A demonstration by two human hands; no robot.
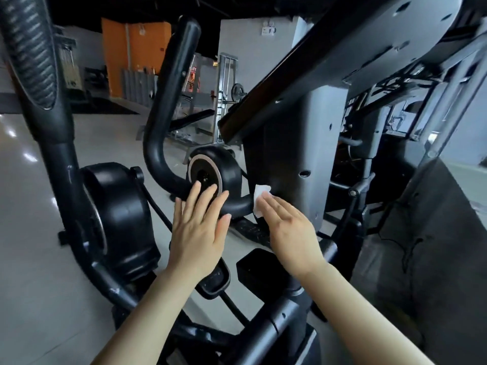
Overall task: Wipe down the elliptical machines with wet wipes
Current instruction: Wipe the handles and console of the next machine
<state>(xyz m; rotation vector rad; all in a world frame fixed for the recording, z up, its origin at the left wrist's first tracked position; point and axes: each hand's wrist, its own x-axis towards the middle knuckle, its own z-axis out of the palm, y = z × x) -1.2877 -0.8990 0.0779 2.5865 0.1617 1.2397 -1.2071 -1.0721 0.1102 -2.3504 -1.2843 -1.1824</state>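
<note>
The elliptical machine's grey central column (295,159) rises in front of me, with a black round hub (214,175) and a curved black bar (168,106) to its left. My right hand (287,230) lies flat with straight fingers and presses a white wet wipe (259,198) against the lower left side of the column. The wipe shows above and beside my fingertips. My left hand (200,227) is spread open with straight fingers, hovering at or lightly touching the black bar just below the hub. Whether it touches I cannot tell.
A ribbed black handle (31,54) and its arm run down the left, beside a second black hub housing (118,214). A pedal (216,280) sits below my hands. Weight racks (224,96) stand on the pale floor behind. Grey machine frames (421,114) crowd the right.
</note>
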